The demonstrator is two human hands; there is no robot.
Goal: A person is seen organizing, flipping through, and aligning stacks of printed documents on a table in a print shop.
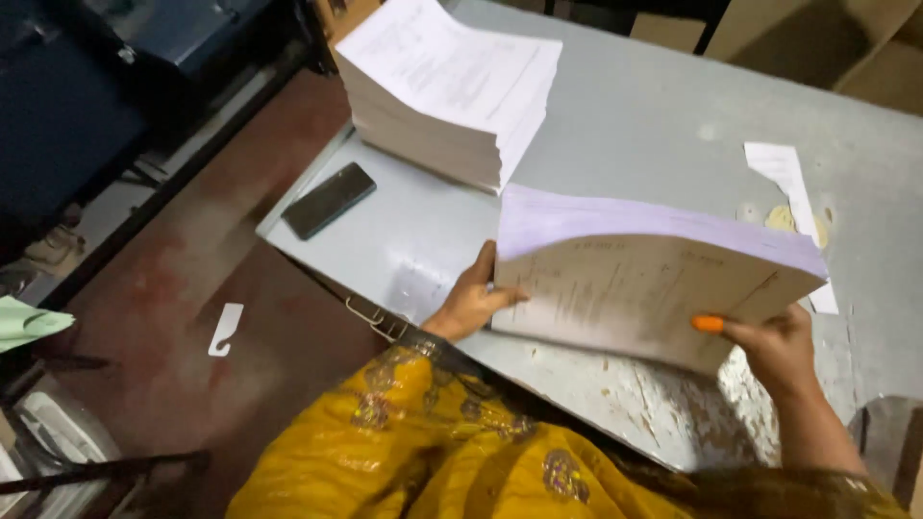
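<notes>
We've got our left hand [471, 298] and right hand [777, 346] gripping the paper stack [644, 279] by its sides. Fingers pinch the edges, tilting it up off the table [625, 115].

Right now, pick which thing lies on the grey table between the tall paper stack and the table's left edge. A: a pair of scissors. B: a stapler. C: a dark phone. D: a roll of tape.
C: a dark phone lies flat on the grey table, left of the tall paper stack, while the left hand and right hand hold another sheaf of papers.
</notes>
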